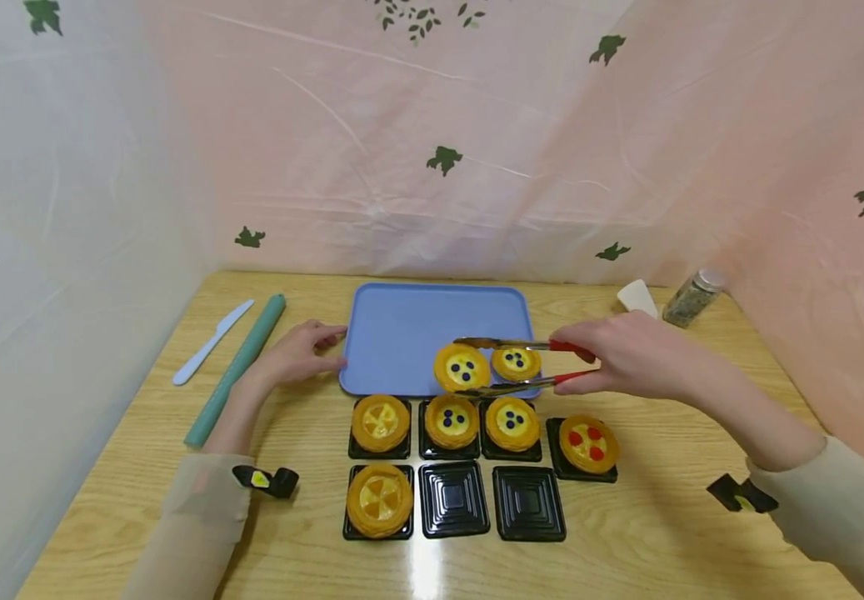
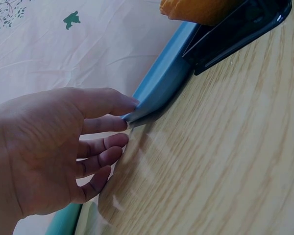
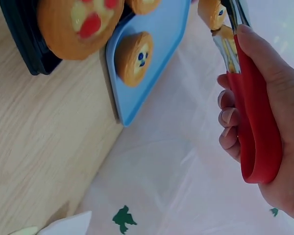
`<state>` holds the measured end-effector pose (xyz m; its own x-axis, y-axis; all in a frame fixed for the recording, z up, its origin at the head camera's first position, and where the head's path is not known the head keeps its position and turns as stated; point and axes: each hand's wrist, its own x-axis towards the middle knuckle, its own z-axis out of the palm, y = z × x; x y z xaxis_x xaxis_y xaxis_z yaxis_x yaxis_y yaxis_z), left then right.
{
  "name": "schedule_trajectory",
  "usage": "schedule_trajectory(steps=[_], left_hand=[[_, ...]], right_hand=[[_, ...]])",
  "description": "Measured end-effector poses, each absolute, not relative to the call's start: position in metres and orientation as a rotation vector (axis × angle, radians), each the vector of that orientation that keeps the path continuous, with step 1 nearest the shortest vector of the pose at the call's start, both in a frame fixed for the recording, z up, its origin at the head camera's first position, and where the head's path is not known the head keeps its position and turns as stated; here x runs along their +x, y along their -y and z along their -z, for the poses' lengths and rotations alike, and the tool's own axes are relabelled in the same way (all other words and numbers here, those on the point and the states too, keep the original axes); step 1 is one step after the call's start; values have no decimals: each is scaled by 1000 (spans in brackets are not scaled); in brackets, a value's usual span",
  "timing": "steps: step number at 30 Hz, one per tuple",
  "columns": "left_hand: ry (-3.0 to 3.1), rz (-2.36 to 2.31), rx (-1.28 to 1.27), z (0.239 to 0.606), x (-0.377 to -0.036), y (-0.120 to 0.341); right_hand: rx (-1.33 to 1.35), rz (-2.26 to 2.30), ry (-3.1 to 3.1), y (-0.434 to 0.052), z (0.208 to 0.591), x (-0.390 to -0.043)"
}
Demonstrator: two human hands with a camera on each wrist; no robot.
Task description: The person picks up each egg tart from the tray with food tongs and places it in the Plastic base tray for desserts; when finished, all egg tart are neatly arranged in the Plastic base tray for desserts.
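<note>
My right hand [image 1: 630,358] grips the tongs [image 1: 521,367], long axis pointing left, clamping a blueberry tart [image 1: 461,367] over the tray's [image 1: 402,333] near edge. My left hand's [image 1: 298,354] relaxed fingers [image 2: 105,105] touch the tray's left corner.

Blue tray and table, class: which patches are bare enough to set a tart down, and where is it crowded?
The blue tray is bare over its far and left parts; two tarts crowd its near right corner, one gripped by the tongs. Two empty black cups sit in the front row. Bare wood lies right of the red-topped tart.
</note>
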<state>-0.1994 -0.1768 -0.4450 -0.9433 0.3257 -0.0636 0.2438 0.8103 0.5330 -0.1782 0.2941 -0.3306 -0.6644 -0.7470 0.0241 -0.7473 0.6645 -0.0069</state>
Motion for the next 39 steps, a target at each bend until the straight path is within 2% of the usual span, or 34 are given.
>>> schedule_trajectory(steps=[16, 39], left_hand=[[-2837, -803, 435, 446, -202, 179], [-2838, -798, 446, 445, -201, 176]], right_hand=[[1647, -61, 2524, -293, 341, -126], [1747, -104, 2567, -288, 366, -116]])
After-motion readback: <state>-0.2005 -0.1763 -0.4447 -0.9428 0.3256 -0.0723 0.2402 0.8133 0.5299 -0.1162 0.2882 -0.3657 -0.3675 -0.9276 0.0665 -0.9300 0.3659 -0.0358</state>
